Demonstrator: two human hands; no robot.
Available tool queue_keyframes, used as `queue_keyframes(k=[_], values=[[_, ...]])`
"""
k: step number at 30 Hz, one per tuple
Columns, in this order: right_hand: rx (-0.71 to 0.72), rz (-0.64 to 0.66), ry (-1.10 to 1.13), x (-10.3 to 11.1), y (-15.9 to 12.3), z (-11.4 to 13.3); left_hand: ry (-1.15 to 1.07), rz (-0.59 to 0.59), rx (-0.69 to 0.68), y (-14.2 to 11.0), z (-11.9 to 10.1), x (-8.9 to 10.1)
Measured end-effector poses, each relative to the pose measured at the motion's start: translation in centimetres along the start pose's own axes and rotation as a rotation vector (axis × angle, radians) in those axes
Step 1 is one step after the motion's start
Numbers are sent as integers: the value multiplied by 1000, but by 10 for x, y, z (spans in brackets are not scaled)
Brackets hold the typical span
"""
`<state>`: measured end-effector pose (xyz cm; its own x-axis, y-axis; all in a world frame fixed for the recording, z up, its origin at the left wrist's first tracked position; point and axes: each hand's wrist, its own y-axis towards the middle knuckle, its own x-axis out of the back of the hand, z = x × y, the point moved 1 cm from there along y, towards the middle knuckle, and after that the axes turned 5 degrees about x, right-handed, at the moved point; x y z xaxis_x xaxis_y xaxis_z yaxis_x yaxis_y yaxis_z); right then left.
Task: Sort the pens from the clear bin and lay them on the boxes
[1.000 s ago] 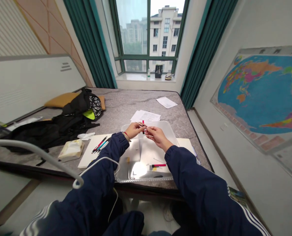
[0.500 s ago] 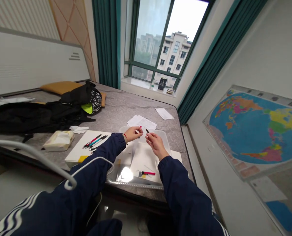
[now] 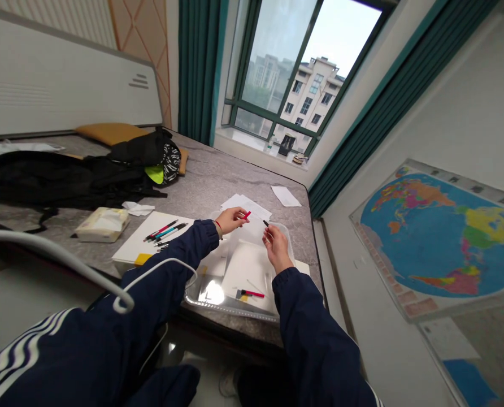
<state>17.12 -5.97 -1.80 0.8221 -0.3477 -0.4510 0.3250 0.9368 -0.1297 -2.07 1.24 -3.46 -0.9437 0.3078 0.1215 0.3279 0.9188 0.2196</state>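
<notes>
My left hand (image 3: pixel 230 220) pinches a short red pen piece (image 3: pixel 247 215) over the far part of a clear plastic tray (image 3: pixel 205 305). To its right, my right hand (image 3: pixel 276 246) grips a small black pen piece (image 3: pixel 266 223) by its lower end, its tip showing above the fingers. The two pieces are apart. Inside the tray, near its front, lies a red and black pen part (image 3: pixel 252 294), with a thin pale stick (image 3: pixel 252 284) just behind it. Several assembled-looking pens (image 3: pixel 165 230) rest on a white box (image 3: pixel 135 240) left of the tray.
White papers (image 3: pixel 247 206) lie behind the tray, and another sheet (image 3: pixel 286 196) is farther right. A tissue pack (image 3: pixel 101 224), a crumpled tissue (image 3: pixel 138 208) and a black bag (image 3: pixel 74 178) occupy the left. A white cable (image 3: pixel 163 265) crosses my left sleeve.
My left hand has turned, so more of the red piece shows, now tilted. My right hand's black piece has moved slightly away from it. The view has shifted a little.
</notes>
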Motion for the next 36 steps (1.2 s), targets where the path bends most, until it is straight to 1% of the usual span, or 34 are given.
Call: queue_keyframes(k=[3, 8, 13, 16, 20, 30, 32, 36], values=[[5, -1, 11, 2, 2, -2, 51, 9, -15, -1, -5, 0], [13, -2, -7, 2, 2, -5, 174, -39, -10, -6, -13, 0], [21, -44, -2, 2, 1, -3, 204, -58, -9, -8, -18, 1], [27, -61, 14, 2, 2, -1, 218, -54, -7, -8, -18, 1], [10, -50, 17, 1, 2, -1, 269, -42, -29, -6, -17, 1], [35, -52, -72, 0, 1, -4, 340, -29, -101, -8, -13, 2], [37, -23, -111, -1, -1, -5, 352, 8, -111, -9, -13, 1], [-9, 101, -213, -2, -4, -8, 333, 82, -86, -10, -12, -1]])
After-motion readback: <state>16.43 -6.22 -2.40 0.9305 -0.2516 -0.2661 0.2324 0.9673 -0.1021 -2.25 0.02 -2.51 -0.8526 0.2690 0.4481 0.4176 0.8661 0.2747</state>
